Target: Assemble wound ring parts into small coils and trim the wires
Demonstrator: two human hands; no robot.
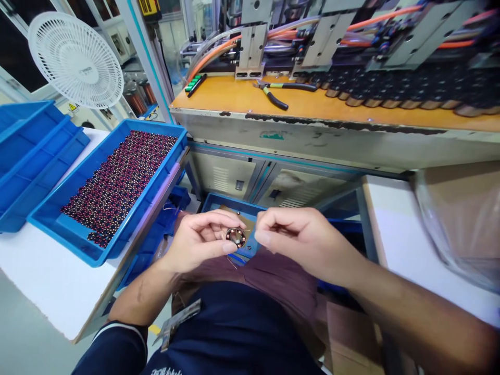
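Observation:
Pinched between the thumb and fingers of my left hand [201, 239] is a small ring-shaped motor stator [236, 237] with copper windings. A thin copper wire [231, 262] hangs down below it. Just to the right, my right hand [300, 237] is closed, thumb against the bent forefinger. A fine wire seems to run from the stator towards these fingertips, but its end in them is too small to make out. Beneath both hands a blue bin [253, 208] sits low, with a few small dark parts inside.
At left, a blue tray [179, 138] holds many small wound parts beside stacked blue bins [35, 156] and a white fan [76, 60]. Pliers [287, 87] lie on the orange bench [219, 96], near rows of dark copper-sided parts [390, 94]. A plastic-wrapped carton [464, 219] stands right.

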